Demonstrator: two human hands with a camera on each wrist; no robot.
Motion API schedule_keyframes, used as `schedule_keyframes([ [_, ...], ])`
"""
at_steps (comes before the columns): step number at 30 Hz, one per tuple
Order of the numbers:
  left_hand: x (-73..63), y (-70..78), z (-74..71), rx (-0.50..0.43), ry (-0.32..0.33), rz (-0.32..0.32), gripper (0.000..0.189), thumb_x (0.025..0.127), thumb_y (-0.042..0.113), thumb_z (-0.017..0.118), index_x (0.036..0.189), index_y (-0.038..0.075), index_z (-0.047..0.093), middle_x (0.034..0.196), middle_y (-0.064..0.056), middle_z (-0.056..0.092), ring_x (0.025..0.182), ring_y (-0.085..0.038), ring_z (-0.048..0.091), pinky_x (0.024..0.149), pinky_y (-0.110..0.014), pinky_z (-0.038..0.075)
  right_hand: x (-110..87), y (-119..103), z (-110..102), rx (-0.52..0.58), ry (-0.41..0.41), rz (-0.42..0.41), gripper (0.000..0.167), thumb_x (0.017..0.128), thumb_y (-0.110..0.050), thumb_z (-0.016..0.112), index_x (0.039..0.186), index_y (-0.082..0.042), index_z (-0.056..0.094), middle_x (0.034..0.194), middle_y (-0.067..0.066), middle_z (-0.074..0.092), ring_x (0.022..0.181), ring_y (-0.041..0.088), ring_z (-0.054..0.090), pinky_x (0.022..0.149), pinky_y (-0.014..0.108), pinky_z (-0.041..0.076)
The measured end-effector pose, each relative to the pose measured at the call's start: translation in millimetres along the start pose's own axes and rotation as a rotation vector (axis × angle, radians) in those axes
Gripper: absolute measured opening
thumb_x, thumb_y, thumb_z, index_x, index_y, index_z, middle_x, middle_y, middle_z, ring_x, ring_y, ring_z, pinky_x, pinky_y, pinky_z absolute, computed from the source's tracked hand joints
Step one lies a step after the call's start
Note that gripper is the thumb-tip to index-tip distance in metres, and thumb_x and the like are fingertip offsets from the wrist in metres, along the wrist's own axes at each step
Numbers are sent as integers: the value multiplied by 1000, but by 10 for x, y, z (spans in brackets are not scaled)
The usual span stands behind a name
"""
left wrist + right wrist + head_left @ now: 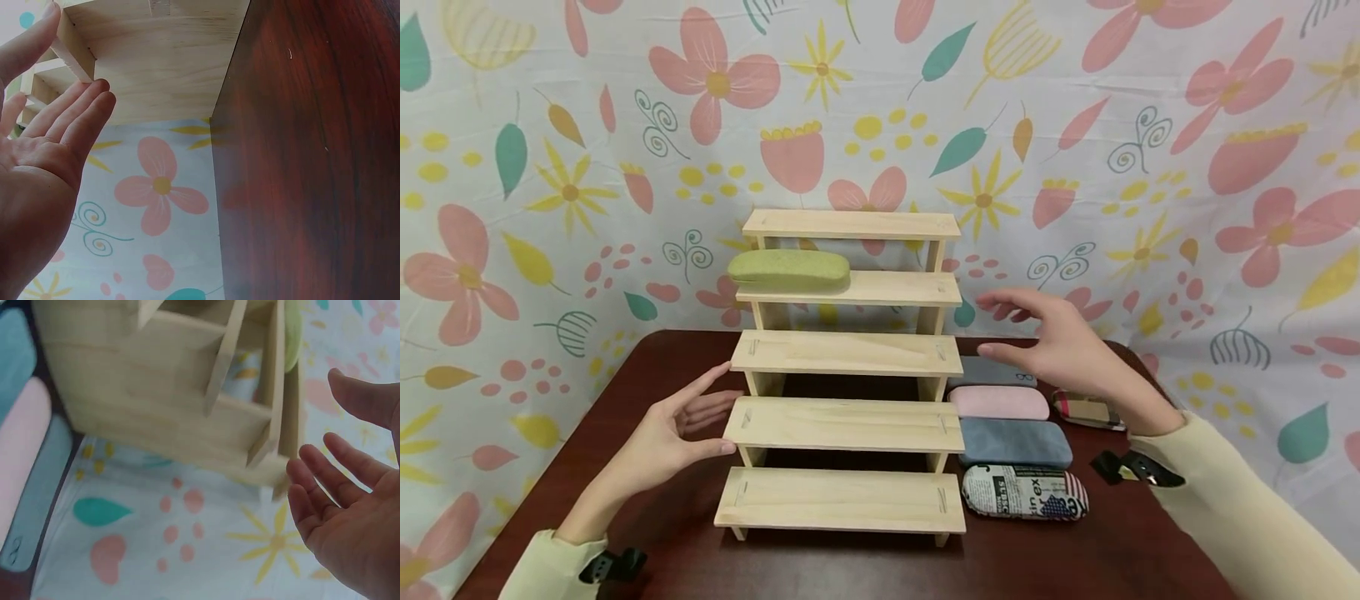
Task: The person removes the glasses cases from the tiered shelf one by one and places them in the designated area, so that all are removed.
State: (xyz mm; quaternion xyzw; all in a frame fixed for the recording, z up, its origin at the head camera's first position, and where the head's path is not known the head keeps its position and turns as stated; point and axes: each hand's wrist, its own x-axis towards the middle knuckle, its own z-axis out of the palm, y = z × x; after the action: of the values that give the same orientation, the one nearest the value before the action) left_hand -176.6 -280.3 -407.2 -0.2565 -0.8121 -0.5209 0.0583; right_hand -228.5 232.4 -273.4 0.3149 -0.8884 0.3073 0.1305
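Wooden stepped rack point(847, 423) with five shelves stands on a dark red table point(655, 533), floral cloth behind it. Left hand point(673, 433) is at the rack's left end, fingers straight and relaxed, thumb tip touching the end of the second shelf from the bottom; it grips nothing. The left wrist view shows the same: flat palm, fingertips point(94, 94) against the wood edge. Right hand point(1060, 346) hovers open in the air just right of the rack at middle-shelf height, fingers spread and holding nothing, above a row of glasses cases. Green case point(788, 270) lies on the second shelf from the top, left end overhanging. On the table right of the rack: grey case point(992, 372), pink case point(1000, 403), blue case point(1015, 442), newsprint case point(1024, 492), plaid case point(1086, 410).
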Motion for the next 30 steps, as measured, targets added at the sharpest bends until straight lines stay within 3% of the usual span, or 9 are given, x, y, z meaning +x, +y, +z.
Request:
schedule_keyframes([
  [6,8,-7,0,1,-4,11,102,83,2,90,166,23,35,140,-19,65,130,-15,62,99,-26,54,300,-154,141,22,-18,-50,54,90,-20,88,138,-9,67,125,5,69,109,22,62,96,47,49],
  [12,7,0,-13,1,-1,6,102,83,2,90,166,24,35,140,-16,66,131,-15,62,99,-27,54,664,-236,293,56,-76,-98,57,90,-19,87,140,-5,65,131,12,66,111,29,62,97,51,49],
  [17,1,-2,-15,0,-2,-3,102,83,3,91,166,24,35,140,-16,66,131,-15,62,99,-25,54,907,-312,406,100,-139,-60,58,92,-23,85,143,-8,63,136,12,64,115,28,59,101,50,46],
  [23,5,5,-19,8,1,11,102,82,3,91,166,22,36,139,-17,66,130,-16,62,98,-25,54,1178,-379,544,127,-155,-8,62,91,-27,86,145,-10,61,139,9,63,116,26,59,102,47,46],
  [30,2,-1,-17,0,-3,17,102,83,1,90,166,21,35,139,-17,67,131,-16,62,99,-27,54,1417,-422,706,142,-159,-14,67,92,-29,84,150,-8,57,143,12,60,122,28,58,103,44,47],
])
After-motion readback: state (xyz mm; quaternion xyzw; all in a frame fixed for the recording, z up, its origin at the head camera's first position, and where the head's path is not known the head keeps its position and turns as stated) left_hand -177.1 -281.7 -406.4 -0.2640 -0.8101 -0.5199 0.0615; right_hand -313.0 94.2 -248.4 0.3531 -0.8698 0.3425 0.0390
